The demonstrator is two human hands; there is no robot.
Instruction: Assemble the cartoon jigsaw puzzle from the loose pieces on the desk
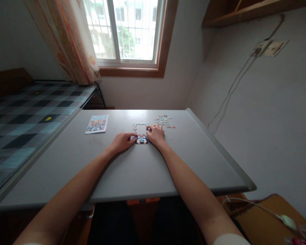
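Observation:
A partly joined jigsaw puzzle (140, 133) lies near the middle of the grey table (122, 170). My left hand (122, 141) rests on the table at the puzzle's lower left corner, fingers curled against its edge. My right hand (156, 134) presses on the puzzle's right side with fingers bent down onto the pieces. What, if anything, either hand pinches is too small to make out. Loose puzzle pieces (164, 121) are scattered just beyond my right hand.
A printed reference picture (97, 124) lies flat on the table's left part. A bed with a checked cover (28, 115) adjoins the table's left edge. The wall stands close on the right, with a cable and socket (269, 48). A window (129, 30) is behind.

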